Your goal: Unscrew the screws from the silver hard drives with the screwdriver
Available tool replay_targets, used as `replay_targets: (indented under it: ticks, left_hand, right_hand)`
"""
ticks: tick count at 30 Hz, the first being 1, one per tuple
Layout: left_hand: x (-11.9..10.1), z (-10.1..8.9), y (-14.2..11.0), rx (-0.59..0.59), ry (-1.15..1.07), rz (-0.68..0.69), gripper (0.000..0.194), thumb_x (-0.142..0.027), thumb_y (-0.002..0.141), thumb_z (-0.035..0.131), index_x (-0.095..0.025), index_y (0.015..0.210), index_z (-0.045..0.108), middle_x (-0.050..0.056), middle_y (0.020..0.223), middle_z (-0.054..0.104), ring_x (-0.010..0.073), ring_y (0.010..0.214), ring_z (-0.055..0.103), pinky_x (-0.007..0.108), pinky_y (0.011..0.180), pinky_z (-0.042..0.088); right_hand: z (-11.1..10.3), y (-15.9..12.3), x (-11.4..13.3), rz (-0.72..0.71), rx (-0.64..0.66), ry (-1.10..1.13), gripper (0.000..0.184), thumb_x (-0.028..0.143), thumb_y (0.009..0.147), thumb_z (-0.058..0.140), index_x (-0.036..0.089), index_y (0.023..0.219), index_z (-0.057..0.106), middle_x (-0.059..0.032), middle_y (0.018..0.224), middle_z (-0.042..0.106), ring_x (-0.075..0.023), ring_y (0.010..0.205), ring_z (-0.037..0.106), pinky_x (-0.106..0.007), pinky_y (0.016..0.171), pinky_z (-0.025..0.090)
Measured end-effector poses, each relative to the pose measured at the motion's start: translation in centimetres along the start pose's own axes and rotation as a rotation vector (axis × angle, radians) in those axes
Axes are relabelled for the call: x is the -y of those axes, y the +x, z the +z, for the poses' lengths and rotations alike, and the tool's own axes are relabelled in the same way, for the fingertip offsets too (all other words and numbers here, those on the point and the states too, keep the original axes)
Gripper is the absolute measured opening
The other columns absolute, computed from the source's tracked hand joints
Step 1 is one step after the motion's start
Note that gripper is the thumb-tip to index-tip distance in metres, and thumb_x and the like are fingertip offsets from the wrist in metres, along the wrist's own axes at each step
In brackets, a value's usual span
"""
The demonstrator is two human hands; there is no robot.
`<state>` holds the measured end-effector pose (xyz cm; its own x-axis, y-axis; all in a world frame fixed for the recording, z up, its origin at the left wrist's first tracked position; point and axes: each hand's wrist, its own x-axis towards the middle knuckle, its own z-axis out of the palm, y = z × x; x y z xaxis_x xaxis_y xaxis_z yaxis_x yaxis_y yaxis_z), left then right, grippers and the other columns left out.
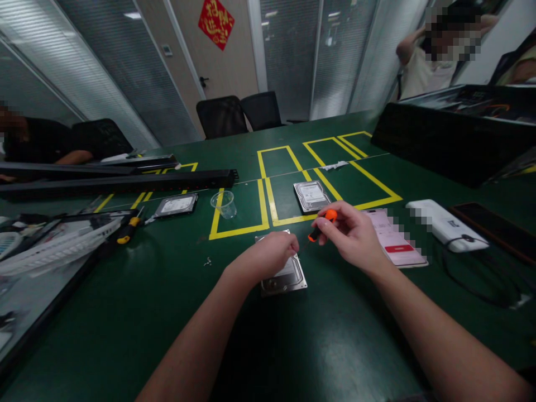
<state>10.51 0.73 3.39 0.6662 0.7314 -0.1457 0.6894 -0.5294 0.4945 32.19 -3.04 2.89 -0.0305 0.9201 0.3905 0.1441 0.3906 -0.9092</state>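
Left hand (pixel 268 254): curled shut, pressing down on the drive (pixel 288 277), near the front edge of the table (pixel 125 312).
Right hand (pixel 352 234): fingers pinched round the screwdriver (pixel 320 226), orange cap up, tip slanting down toward the drive's far right corner.
Drive: flat on the table, silver, partly hidden under the left hand; far edge just touching a yellow line (pixel 238 230).
Tip: too small and dark to tell if sitting in a screw yet.
Doing it well: best to keep the drive pinned flat, stand the tool straight up over the screw, push down a little, turn slowly so no slip.
Loose screw (pixel 207 261): lying left of the drive, easy to lose, better kept apart.
Cup (pixel 225 204): clear, past the drive, inside a yellow box.
Second drive (pixel 312 196): further back, in the next yellow box.
Third drive (pixel 176 205): far left, near another screwdriver (pixel 128 230).
Phone (pixel 393 237): just right of the right hand.
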Motion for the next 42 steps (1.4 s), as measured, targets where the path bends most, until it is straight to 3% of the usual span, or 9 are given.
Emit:
replay_targets:
  ticks: [8, 13, 17, 20, 25, 33, 38, 42]
  left_hand:
    - [-0.2, 0.1, 0.0, -0.012, 0.012, 0.023, 0.02, -0.017, 0.1, 0.053, -0.02, 0.096, 0.071, 0.004, 0.1, 0.074, 0.0213, 0.089, 0.066, 0.031, 0.075, 0.047]
    - [-0.5, 0.0, -0.1, -0.036, 0.025, 0.058, 0.018, -0.016, 0.099, 0.054, -0.02, 0.091, 0.069, 0.004, 0.095, 0.071, 0.0207, 0.084, 0.064, 0.031, 0.071, 0.046]
    - [-0.2, -1.6, -1.0, -0.211, 0.019, 0.124, 0.018, -0.019, 0.103, 0.053, -0.019, 0.094, 0.068, 0.005, 0.095, 0.07, 0.0204, 0.087, 0.063, 0.033, 0.077, 0.048]
    - [0.7, -3.5, -2.3, -0.396, 0.02, 0.139, 0.015, -0.019, 0.103, 0.055, -0.019, 0.095, 0.067, 0.004, 0.095, 0.069, 0.0196, 0.087, 0.063, 0.032, 0.077, 0.047]
    - [2.7, -5.3, -5.4, -0.594, 0.076, 0.052, 0.014, -0.02, 0.102, 0.057, -0.018, 0.092, 0.066, 0.003, 0.087, 0.065, 0.0182, 0.078, 0.059, 0.031, 0.072, 0.044]
    - [6.4, -2.5, -8.6, -0.666, 0.05, -0.117, 0.016, -0.026, 0.102, 0.055, -0.02, 0.092, 0.067, 0.004, 0.087, 0.067, 0.0199, 0.078, 0.06, 0.032, 0.072, 0.047]
    - [7.9, -0.8, -8.7, -0.68, 0.036, -0.139, 0.016, -0.025, 0.102, 0.055, -0.02, 0.093, 0.066, 0.004, 0.088, 0.066, 0.02, 0.079, 0.06, 0.032, 0.074, 0.048]
    - [8.4, 0.0, -8.4, -0.669, 0.022, -0.137, 0.015, -0.023, 0.102, 0.054, -0.02, 0.093, 0.066, 0.004, 0.089, 0.066, 0.0205, 0.081, 0.061, 0.032, 0.075, 0.049]
  right_hand:
    - [-0.4, 0.1, -0.1, -0.012, -0.026, -0.028, 0.02, 0.039, 0.099, 0.071, 0.021, 0.102, 0.064, -0.0023, 0.088, 0.069, -0.0135, 0.061, 0.066, -0.028, 0.056, 0.053]
    - [-1.1, -0.1, 0.7, -0.141, -0.055, -0.171, 0.015, 0.038, 0.108, 0.055, 0.024, 0.11, 0.061, -0.0048, 0.101, 0.067, -0.0196, 0.092, 0.065, -0.034, 0.083, 0.054]
    - [-1.1, -0.6, 1.7, -0.178, 0.067, -0.405, 0.011, 0.032, 0.109, 0.05, 0.024, 0.113, 0.057, -0.0067, 0.106, 0.065, -0.0214, 0.094, 0.063, -0.036, 0.083, 0.05]
    - [-0.9, -0.6, 1.9, -0.191, 0.223, -0.616, 0.003, 0.022, 0.102, 0.058, 0.022, 0.105, 0.06, -0.006, 0.1, 0.067, -0.0223, 0.09, 0.064, -0.036, 0.08, 0.049]
    - [-0.2, -0.2, 0.5, -0.006, 0.52, -0.892, 0.011, 0.016, 0.096, 0.064, 0.022, 0.099, 0.072, -0.0065, 0.102, 0.073, -0.0255, 0.093, 0.07, -0.037, 0.081, 0.051]
    - [1.6, -0.4, -0.7, 0.07, 0.679, -0.921, 0.011, 0.017, 0.095, 0.068, 0.022, 0.094, 0.077, -0.0081, 0.106, 0.074, -0.0264, 0.095, 0.073, -0.037, 0.082, 0.054]
    - [1.8, -0.5, -1.1, 0.034, 0.673, -0.892, 0.015, 0.013, 0.096, 0.061, 0.02, 0.09, 0.073, -0.0101, 0.103, 0.075, -0.0264, 0.09, 0.073, -0.037, 0.079, 0.052]
    - [1.1, -0.3, -0.9, 0.056, 0.6, -0.789, 0.009, 0.015, 0.096, 0.063, 0.022, 0.094, 0.069, -0.0057, 0.091, 0.076, -0.0241, 0.084, 0.072, -0.034, 0.073, 0.051]
